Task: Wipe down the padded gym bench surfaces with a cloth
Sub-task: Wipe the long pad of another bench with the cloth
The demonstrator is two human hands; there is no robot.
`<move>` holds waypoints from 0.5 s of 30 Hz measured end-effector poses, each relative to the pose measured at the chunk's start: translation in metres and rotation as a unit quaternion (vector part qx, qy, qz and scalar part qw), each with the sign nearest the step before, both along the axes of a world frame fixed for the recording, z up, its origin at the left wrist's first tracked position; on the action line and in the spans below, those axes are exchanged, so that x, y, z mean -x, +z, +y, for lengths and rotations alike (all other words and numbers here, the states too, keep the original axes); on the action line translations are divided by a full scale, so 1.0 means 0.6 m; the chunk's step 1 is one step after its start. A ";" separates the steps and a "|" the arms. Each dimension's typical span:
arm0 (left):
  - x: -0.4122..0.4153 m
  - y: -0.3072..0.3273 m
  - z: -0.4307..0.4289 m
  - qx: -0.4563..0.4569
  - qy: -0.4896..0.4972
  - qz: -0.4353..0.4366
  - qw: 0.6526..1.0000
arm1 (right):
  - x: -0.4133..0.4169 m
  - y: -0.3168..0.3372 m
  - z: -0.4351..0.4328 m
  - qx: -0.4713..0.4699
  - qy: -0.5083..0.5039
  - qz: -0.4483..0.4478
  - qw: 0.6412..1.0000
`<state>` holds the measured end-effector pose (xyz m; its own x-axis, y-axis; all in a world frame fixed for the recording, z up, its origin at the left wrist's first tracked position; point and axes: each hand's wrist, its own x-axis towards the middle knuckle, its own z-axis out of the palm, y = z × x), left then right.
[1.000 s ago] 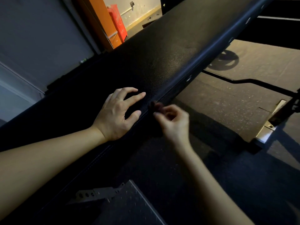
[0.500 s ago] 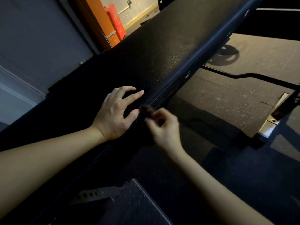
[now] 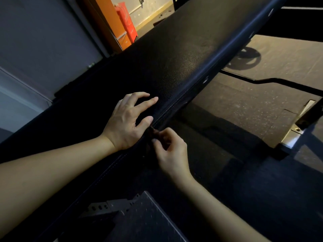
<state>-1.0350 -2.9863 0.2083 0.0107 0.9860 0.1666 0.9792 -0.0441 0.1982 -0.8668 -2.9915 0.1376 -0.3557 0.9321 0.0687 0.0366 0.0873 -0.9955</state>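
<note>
Right hand [image 3: 172, 151]: fingers are pinching a small dark cloth [image 3: 151, 132] against the stitched side edge of the bench.
Left hand [image 3: 127, 122]: fingers are spreading open on the padded surface [image 3: 174, 67].
Risk: such a small pinch is probably slipping off easily, skipping the seam.

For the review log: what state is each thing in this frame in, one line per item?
Padded bench: tilted across view, dark pad bare.
Left hand: open, resting on the pad, fingers spread.
Right hand: pinched shut on a small dark cloth at the pad's stitched side edge.
Cloth: bunched, mostly hidden, touching the seam.
Weight plate: flat on the floor.
</note>
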 end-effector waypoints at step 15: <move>0.001 0.000 0.000 0.000 0.002 -0.005 1.000 | 0.017 -0.003 -0.045 -0.039 0.016 0.034 0.999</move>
<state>-1.0353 -2.9866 0.2082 0.0051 0.9860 0.1668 0.9771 -0.0404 0.2089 -0.8771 -3.0185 0.1356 -0.3778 0.9111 0.1651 -0.0352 0.1641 -0.9858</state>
